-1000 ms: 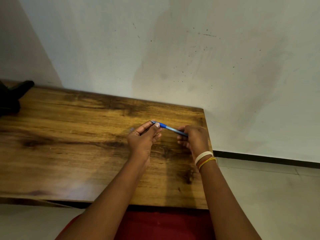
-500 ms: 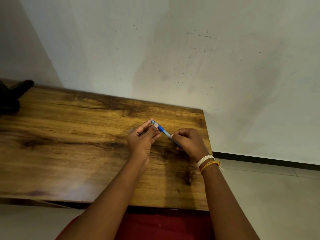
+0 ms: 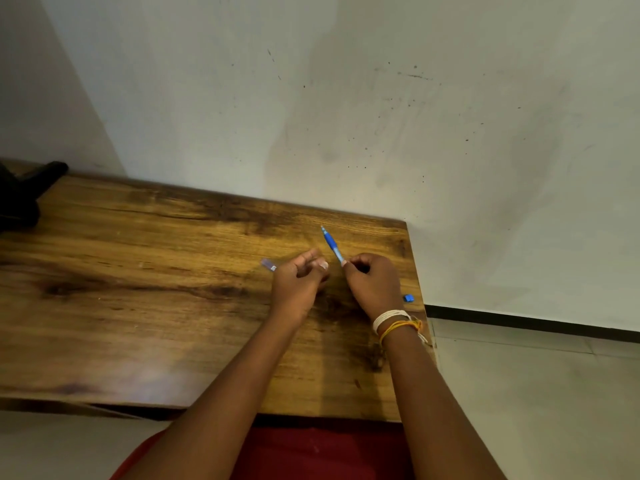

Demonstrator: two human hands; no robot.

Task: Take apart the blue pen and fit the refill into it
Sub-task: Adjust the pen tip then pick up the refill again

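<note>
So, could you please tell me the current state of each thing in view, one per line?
blue pen: held at its lower end, tip pointing up and away.
right hand: closed on the blue pen.
left hand: curled; a pale, blurred piece shows at its far side.
small blue piece: lying loose near the table's right edge.
wooden table: bears the small blue piece.

Glossy blue plastic pen [image 3: 331, 244] above a smooth, lightly sheened wood-grain table [image 3: 145, 271].

Both forearms were bare, without sleeves. The right hand [image 3: 375, 284] wore white and yellow-orange thread bands [image 3: 394, 323] at the wrist; below them lay red clothing [image 3: 311, 452].
</note>
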